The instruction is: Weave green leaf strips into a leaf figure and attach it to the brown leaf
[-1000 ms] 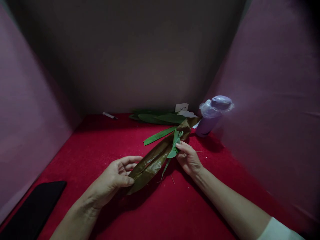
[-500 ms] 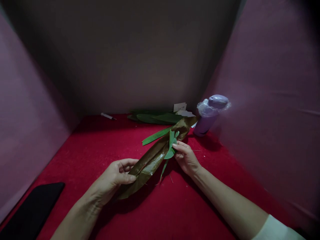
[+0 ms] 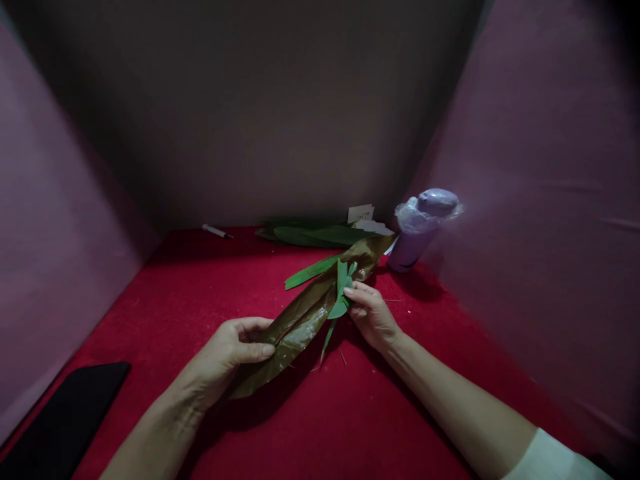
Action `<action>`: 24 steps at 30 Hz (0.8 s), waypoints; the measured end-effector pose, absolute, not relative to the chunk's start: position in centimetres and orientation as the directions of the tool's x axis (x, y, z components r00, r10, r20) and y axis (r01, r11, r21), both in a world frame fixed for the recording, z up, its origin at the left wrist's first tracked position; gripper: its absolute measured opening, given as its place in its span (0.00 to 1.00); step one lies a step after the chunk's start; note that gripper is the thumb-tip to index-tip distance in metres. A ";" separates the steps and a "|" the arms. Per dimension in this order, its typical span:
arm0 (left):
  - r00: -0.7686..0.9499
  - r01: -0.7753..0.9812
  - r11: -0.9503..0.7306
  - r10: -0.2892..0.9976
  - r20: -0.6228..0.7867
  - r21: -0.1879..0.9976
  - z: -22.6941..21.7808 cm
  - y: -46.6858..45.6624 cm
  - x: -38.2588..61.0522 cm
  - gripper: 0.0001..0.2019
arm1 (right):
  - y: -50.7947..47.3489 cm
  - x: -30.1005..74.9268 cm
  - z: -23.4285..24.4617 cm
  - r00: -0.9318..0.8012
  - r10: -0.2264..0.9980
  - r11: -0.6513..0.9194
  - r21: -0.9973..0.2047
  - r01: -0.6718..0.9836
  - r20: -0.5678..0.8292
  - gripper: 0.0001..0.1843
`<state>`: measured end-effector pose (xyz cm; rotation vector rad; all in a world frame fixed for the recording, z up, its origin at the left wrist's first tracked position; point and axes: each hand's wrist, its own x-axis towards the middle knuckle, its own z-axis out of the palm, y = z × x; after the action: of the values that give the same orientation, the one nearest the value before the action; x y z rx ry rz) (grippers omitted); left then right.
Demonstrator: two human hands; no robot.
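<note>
The brown leaf [image 3: 300, 317], long, glossy and creased along its middle, slants over the desk [image 3: 195, 283], its lower end toward the near edge and its upper end reaching toward the far right corner. The fingers of the left hand [image 3: 233, 347] grasp it near the lower end, thumb on the upper face. The fingers of the right hand [image 3: 373, 313] pinch a small green leaf piece [image 3: 340, 303] against the brown leaf's right side; whether they also grip the brown leaf, I cannot tell. A narrow green leaf strip [image 3: 310, 271] shows on the other side, partly covered by the brown leaf. Along the far edge lie a pile of dark green leaves [image 3: 320, 235] and, left of it, a thin white tool [image 3: 215, 231]. A white card [image 3: 361, 213] and a purple container [image 3: 413, 245] topped with clear plastic stand toward the far right corner. A flat black object [image 3: 65, 417] lies at the near left corner.
</note>
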<state>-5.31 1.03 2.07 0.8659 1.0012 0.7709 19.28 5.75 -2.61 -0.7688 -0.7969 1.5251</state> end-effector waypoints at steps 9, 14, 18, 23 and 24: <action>0.274 -0.040 0.495 0.841 -0.467 0.868 1.9 0.8 -5.1 0.09 | 5.8 19.2 -2.6 -0.083 0.996 -0.071 -0.832 -0.550 -0.030 0.03; 0.295 -0.005 0.480 0.839 -0.457 0.877 1.5 0.9 -5.3 0.09 | 5.8 19.3 -2.7 -0.077 0.996 -0.071 -0.836 -0.543 -0.035 0.03; 0.290 0.017 0.466 0.844 -0.450 0.885 1.7 0.9 -5.2 0.09 | 5.8 19.3 -2.7 -0.080 0.996 -0.071 -0.834 -0.547 -0.033 0.03; 0.288 0.052 0.471 0.837 -0.464 0.881 1.8 1.0 -4.9 0.07 | 5.8 19.2 -2.6 -0.089 0.996 -0.071 -0.835 -0.545 -0.026 0.02; 0.298 0.053 0.474 0.832 -0.467 0.879 1.7 1.0 -4.8 0.07 | 5.8 19.2 -2.6 -0.088 0.996 -0.071 -0.838 -0.541 -0.028 0.02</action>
<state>-4.83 0.99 1.73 0.9552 1.1643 0.6390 19.19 5.77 -2.59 -0.7707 -0.8000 1.5200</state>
